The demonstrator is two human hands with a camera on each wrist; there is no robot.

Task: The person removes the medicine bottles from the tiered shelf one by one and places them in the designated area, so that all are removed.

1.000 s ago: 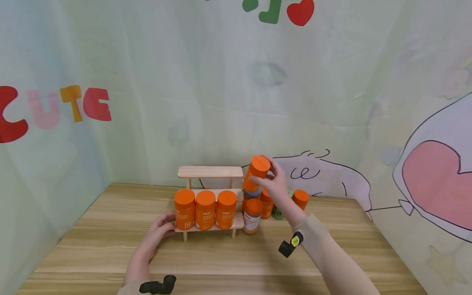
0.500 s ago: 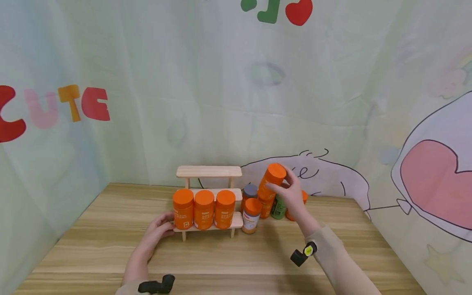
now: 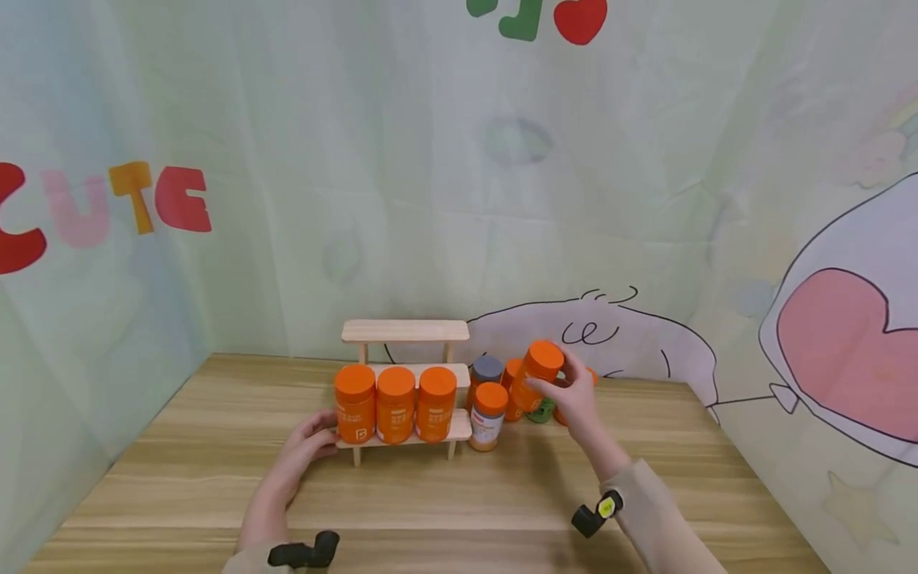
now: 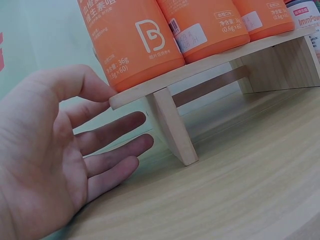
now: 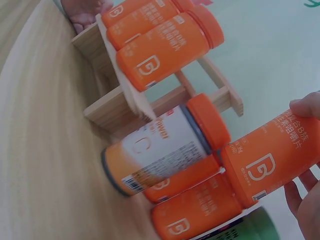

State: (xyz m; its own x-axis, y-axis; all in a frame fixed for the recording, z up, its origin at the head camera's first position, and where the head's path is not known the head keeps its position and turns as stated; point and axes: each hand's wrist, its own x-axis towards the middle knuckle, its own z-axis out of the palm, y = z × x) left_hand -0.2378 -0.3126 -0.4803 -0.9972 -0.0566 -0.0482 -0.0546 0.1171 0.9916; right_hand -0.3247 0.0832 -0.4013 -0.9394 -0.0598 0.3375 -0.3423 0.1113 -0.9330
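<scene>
An orange supplement bottle is held tilted in my right hand, thumb in front and fingers behind, just above other bottles at the rack's right. In the right wrist view this bottle overlaps another orange bottle. The stepped wooden rack carries three orange bottles upright on its lowest step, the middle one between its neighbours. My left hand is at that step's left end. In the left wrist view, thumb and index finger pinch the step's corner; the other fingers hang loosely below.
Beside the rack's right end stand a white-labelled bottle with an orange lid and a grey-lidded bottle. A green bottle is partly hidden by my right hand's bottle. A printed curtain hangs behind the wooden table.
My right hand has carried the tilted orange bottle rightward and down, from above the grey-lidded bottle to above the green one. My left hand stays at the rack's left end.
</scene>
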